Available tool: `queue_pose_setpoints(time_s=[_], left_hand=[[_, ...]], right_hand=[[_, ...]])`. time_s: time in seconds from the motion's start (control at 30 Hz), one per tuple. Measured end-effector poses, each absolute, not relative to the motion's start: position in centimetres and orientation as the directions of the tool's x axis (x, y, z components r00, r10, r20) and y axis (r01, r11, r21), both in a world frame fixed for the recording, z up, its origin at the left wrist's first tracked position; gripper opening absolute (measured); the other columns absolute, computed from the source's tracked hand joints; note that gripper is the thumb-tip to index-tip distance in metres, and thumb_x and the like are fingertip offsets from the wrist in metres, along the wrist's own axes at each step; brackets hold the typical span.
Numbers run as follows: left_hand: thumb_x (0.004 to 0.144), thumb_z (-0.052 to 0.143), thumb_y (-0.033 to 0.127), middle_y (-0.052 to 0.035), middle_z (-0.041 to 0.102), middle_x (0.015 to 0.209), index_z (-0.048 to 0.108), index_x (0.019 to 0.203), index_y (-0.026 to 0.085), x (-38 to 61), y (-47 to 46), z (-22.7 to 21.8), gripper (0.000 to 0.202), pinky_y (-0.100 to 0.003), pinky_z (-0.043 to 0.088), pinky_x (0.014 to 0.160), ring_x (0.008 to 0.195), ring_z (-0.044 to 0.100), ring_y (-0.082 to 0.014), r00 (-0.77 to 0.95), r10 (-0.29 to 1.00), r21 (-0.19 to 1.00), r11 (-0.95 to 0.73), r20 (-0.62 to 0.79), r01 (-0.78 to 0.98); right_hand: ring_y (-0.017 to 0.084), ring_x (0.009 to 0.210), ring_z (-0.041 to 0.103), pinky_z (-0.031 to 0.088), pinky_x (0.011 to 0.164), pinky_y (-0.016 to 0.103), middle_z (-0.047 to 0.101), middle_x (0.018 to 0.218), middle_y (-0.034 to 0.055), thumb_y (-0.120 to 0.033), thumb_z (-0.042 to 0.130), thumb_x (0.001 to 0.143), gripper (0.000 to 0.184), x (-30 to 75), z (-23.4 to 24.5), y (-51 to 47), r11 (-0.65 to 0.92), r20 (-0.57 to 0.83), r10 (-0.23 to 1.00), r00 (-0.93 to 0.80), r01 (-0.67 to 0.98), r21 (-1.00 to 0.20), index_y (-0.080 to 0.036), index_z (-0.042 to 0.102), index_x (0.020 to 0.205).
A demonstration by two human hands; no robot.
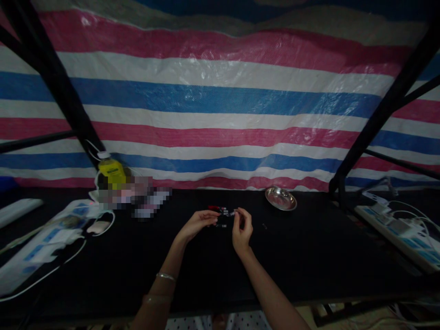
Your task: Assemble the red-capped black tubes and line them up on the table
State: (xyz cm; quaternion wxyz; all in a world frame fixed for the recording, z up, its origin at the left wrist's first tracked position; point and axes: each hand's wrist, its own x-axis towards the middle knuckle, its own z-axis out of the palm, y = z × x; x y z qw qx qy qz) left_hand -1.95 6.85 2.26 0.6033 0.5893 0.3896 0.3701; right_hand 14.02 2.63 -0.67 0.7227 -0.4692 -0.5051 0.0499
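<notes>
- Your left hand [197,223] and your right hand [242,230] meet above the middle of the black counter [309,256]; between them is 1 small part [226,213], dark with a silver end.
- Left fingers [213,217] are closed on its left end; right fingers [238,212] pinch its right end; the part is too small and dim to name.
- 1 red piece [213,208] lies just behind it; 1 loose piece [222,225] lies on the counter under your hands.
- A bracelet [166,276] is on your left wrist.
- A metal dish [281,198] stands near, to the right; a yellow bottle [112,172] is well apart at the left, before the striped tarp [220,101].
</notes>
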Motion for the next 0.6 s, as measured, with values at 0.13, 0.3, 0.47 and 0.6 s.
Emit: queue_pose_setpoints(time_s=[0.13,0.3,0.47,0.6], left_hand=[[0.060,0.074,0.031,-0.0062,0.069,0.073,0.071,0.086,0.014,-1.9,6.8,2.3,0.031,-0.025,0.045,0.062,0.068,0.062,-0.0157,0.393,0.918,0.999,0.048,-0.045,0.001],[0.055,0.077,0.034,-0.0081,0.070,0.077,0.070,0.082,0.013,-2.2,7.2,2.2,0.035,-0.027,0.048,0.065,0.072,0.064,-0.0176,0.243,0.968,0.994,0.085,-0.066,-0.067],[0.055,0.077,0.037,-0.0086,0.070,0.075,0.070,0.080,0.012,-2.5,7.2,2.2,0.036,-0.027,0.049,0.064,0.069,0.064,-0.0170,0.230,0.970,0.992,0.102,-0.081,-0.078],[0.055,0.077,0.036,-0.0082,0.070,0.073,0.070,0.082,0.012,-2.5,7.4,2.2,0.036,-0.027,0.049,0.064,0.068,0.064,-0.0167,0.192,0.977,0.988,0.113,-0.091,-0.104]], right_hand=[[0.017,0.081,0.060,0.051,0.071,0.031,0.063,0.090,0.0095,-0.027,0.048,0.087,0.020,14.2,-0.1,2.5,0.582,0.699,0.554,0.452,0.389,-0.714,-0.015,0.060,0.098],[0.015,0.075,0.059,0.052,0.066,0.029,0.061,0.095,0.0107,-0.029,0.053,0.084,0.027,14.1,0.0,2.8,0.596,0.664,0.622,0.415,0.299,-0.745,-0.015,0.058,0.107],[0.016,0.079,0.060,0.051,0.066,0.027,0.061,0.095,0.0107,-0.033,0.055,0.082,0.028,14.2,-0.4,3.4,0.541,0.554,0.700,0.450,0.171,-0.823,-0.013,0.060,0.102],[0.014,0.071,0.058,0.047,0.061,0.026,0.063,0.082,0.0070,-0.035,0.056,0.081,0.028,14.4,-0.6,3.7,0.455,0.475,0.749,0.461,0.163,-0.876,-0.013,0.063,0.095]])
